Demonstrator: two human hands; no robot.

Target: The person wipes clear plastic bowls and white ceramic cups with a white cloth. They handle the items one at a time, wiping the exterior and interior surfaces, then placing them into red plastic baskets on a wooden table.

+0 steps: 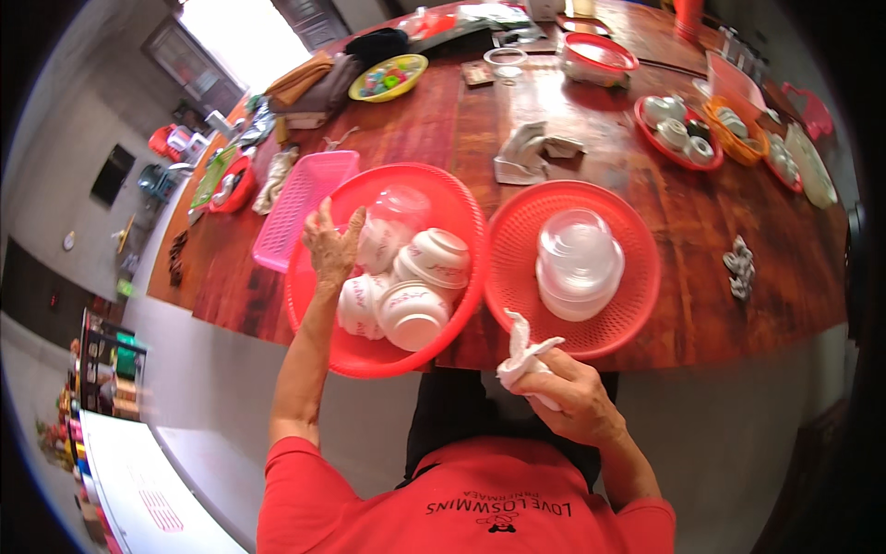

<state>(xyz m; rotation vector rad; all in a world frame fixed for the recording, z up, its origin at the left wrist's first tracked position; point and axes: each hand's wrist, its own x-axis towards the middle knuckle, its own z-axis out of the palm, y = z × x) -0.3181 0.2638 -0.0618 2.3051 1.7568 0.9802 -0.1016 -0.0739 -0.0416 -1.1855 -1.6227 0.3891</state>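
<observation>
Left hand (332,247) reaching into left basket (461,217), fingers curling onto bowl (380,245) at 9 o'clock of pile. Right hand (577,395) hanging at table (664,208) edge, 6 o'clock of right basket (637,277), fist pinching white cloth (524,355). Five or so bowls lying jumbled in left basket; clear stack (579,263) sitting neat in right basket. Judging progress: roughly halfway, jumbled bowls seemingly waiting for wiping. Pink tray (300,198) lying at 10 o'clock.

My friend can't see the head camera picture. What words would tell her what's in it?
A person's left hand reaches into a red basket of white bowls, while the right hand holds a white cloth. Beside it on the wooden table, another red basket holds stacked clear bowls.
</observation>
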